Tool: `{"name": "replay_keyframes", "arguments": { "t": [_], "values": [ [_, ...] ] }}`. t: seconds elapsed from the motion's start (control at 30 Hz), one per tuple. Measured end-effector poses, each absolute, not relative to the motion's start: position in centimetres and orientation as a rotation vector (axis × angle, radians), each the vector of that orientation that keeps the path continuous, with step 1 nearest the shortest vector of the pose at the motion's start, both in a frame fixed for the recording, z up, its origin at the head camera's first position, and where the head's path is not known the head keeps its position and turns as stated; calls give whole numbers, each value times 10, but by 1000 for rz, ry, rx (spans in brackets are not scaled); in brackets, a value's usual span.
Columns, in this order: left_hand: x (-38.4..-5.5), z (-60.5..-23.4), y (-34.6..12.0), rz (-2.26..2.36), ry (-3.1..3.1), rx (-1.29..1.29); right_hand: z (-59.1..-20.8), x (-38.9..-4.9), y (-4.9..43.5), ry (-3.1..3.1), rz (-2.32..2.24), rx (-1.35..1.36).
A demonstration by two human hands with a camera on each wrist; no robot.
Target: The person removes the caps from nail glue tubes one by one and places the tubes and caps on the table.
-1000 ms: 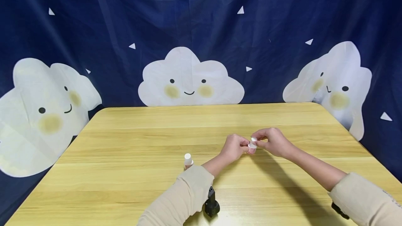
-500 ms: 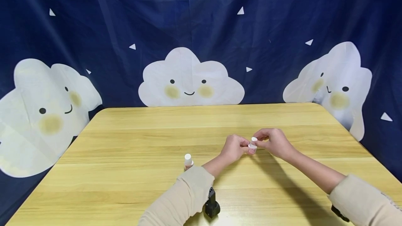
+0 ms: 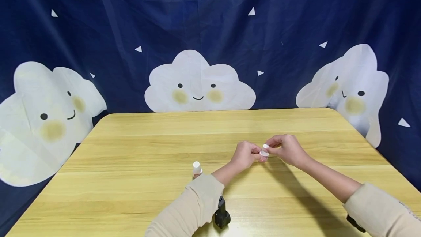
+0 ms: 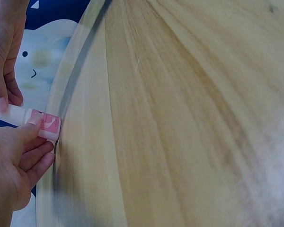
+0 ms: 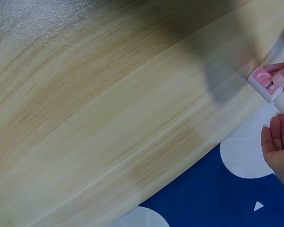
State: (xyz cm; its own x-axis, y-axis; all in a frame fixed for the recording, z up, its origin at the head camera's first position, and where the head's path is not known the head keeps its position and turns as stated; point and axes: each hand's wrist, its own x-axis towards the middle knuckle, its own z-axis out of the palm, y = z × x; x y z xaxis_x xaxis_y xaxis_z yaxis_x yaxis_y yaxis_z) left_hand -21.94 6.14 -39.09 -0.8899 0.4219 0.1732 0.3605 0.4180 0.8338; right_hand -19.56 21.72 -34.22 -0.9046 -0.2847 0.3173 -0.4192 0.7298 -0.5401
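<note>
A small white bottle with a pink label (image 4: 50, 124) stands near the table's middle right, its white cap (image 3: 266, 146) on top. My left hand (image 3: 245, 155) pinches the bottle's body between thumb and fingers, the thumb lying over the label in the left wrist view. From the other side my right hand (image 3: 288, 149) pinches the white cap with thumb and fingertips. A second bottle with a white cap (image 3: 197, 169) stands beyond my left sleeve, its lower part hidden by the cuff.
The wood-grain table (image 3: 131, 193) stretches to a dark blue curtain (image 3: 223, 17) printed with white clouds. Black wrist devices show under both sleeves, the left one (image 3: 222, 213) close over the table.
Both hands keep their grip on the bottle and cap, almost in the same place. The right fingers and cap shift only very slightly.
</note>
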Motion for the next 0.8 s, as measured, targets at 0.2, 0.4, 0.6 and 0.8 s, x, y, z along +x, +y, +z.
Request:
{"name": "replay_keyframes", "arguments": {
  "t": [0.2,0.4,0.6,0.8],
  "values": [
    [-220,-390,61,1433,2654,754,-341,-196,217,-2737,926,570],
    [-219,-389,61,1439,2639,733,-339,-197,219,-2761,913,613],
    [-219,-389,60,1438,2636,731,-337,-199,221,-2789,913,704],
    [-219,-387,61,1436,2622,699,-333,-200,223,-2831,908,740]
  ]
}}
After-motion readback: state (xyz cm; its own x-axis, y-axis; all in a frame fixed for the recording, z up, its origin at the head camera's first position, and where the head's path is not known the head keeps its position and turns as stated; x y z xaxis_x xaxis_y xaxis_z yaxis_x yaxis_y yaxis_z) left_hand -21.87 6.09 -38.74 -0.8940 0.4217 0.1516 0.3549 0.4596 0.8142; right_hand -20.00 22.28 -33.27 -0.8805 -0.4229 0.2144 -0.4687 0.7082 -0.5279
